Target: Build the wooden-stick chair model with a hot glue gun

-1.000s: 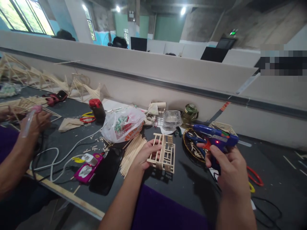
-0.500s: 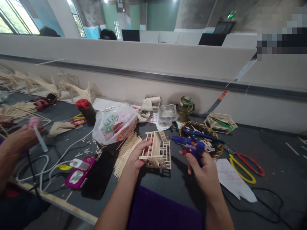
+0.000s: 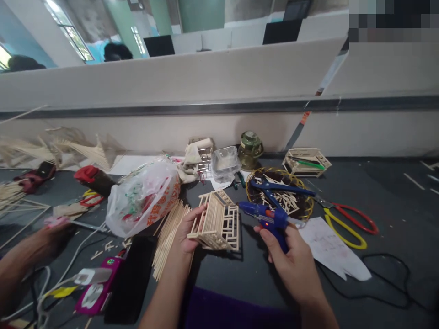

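My left hand (image 3: 190,230) grips a small model house frame (image 3: 219,224) built from thin wooden sticks, tilted above the dark table. In my right hand (image 3: 290,251) is a blue hot glue gun (image 3: 265,214) with a small red light glowing on its side. Its nozzle points left and is close to the model's upper right edge; whether it touches cannot be made out. Beside my left wrist lies a bundle of loose wooden sticks (image 3: 169,237). Beyond the glue gun, a woven basket (image 3: 310,212) holds short stick pieces and blue-handled pliers (image 3: 291,188).
Another person's hand (image 3: 44,237) holds a pink glue gun at left. Around are a plastic bag (image 3: 144,196), a magenta power strip (image 3: 99,285), a black phone-like slab (image 3: 130,278), scissors (image 3: 346,228), torn paper (image 3: 336,249), a green jar (image 3: 250,151) and a stick frame (image 3: 307,161).
The view has shifted, so the table's things sit further left. The model is tilted more, and the glue gun's nozzle is nearer to it. The other person's hand has lowered.
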The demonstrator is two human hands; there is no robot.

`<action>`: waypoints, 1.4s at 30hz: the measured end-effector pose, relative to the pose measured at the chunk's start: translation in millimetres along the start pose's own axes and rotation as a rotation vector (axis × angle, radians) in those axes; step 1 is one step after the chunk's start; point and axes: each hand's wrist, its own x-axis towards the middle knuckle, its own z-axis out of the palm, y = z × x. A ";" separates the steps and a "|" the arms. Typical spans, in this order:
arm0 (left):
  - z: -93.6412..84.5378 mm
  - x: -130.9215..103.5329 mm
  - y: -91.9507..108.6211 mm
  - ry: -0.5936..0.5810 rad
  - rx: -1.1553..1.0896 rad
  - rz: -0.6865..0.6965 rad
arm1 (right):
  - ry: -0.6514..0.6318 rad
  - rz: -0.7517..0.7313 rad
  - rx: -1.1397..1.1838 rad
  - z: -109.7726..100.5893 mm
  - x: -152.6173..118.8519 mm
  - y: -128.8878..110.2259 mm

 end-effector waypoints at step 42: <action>1.1 -12.8 -9.4 -0.164 0.016 -0.022 | -0.098 -0.070 -0.364 12.0 1.3 -3.0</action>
